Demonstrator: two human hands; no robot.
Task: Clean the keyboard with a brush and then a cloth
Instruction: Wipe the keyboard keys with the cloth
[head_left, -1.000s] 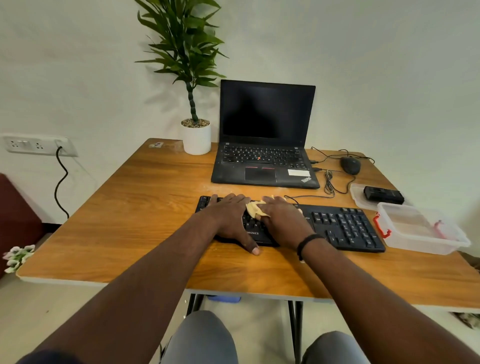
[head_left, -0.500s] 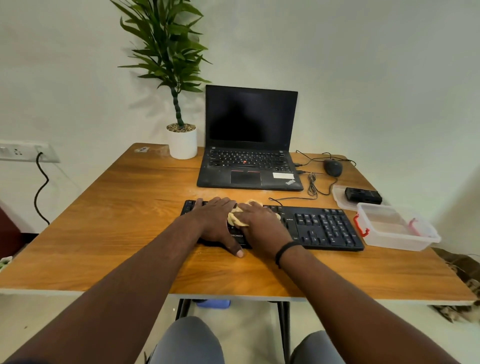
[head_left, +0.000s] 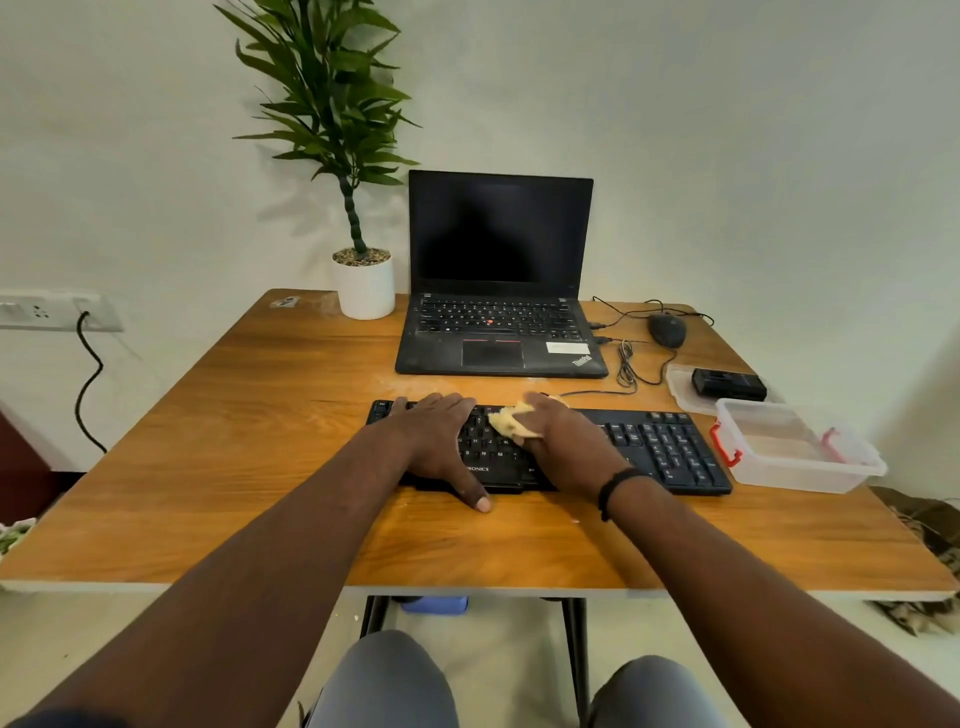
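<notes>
The right hand slides the cloth slightly rightward along the keyboard, uncovering more keys beside the left hand.

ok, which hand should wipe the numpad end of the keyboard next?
Right. The right hand already grips the cloth at mid-keyboard, and the numpad end of the keyboard lies on its side, uncovered. The left hand lies flat on the keyboard's left part, likely steadying it.

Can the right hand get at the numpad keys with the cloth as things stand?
Probably yes. The right hand holds the cloth on the keyboard mid-section; the numpad keys lie bare just to its right. The clear container sits beside that end, not on it.
</notes>
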